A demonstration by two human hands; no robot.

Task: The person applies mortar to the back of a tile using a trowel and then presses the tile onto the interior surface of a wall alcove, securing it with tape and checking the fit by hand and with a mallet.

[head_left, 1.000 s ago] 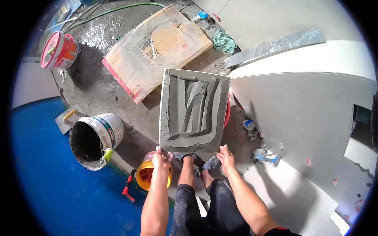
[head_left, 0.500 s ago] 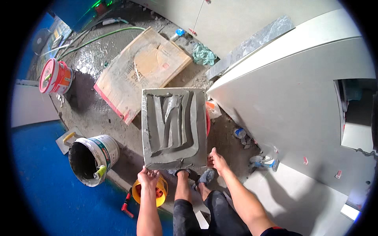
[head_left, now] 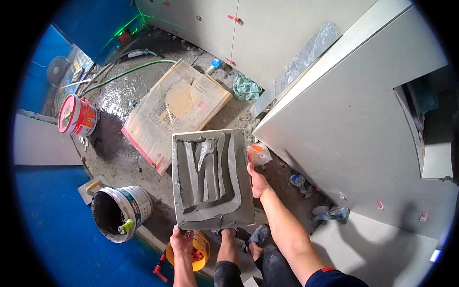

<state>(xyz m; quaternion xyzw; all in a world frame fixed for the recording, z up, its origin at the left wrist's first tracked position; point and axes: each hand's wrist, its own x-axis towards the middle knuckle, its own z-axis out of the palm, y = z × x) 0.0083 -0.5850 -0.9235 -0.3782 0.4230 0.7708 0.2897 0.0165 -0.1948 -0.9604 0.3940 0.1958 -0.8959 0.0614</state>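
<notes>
A rectangular tile point(head_left: 174, 179) is held out in front of me, its upper face coated with grey adhesive point(head_left: 210, 205) in thick, uneven ridges. My left hand point(head_left: 182, 243) is closed on its near left corner, the fingers partly hidden underneath. Along the right edge, my right hand point(head_left: 258, 182) grips the tile, thumb at the side and the other fingers mostly out of sight. Beneath the near edge, a yellow bucket point(head_left: 205, 254) holding orange-red pieces partly shows beside my left wrist.
At left stand a white bucket point(head_left: 139, 206) with a dark inside, a trowel point(head_left: 93, 188) and a red-and-white pail point(head_left: 82, 116). A flattened cardboard box point(head_left: 177, 103) lies ahead on the wet floor, near a green hose point(head_left: 129, 71). A large pale panel point(head_left: 344, 110) rises at right.
My right hand has shifted from the tile's near right corner farther up its right edge. The tile appears lower in view, and the whole scene has shifted as my head moved.
</notes>
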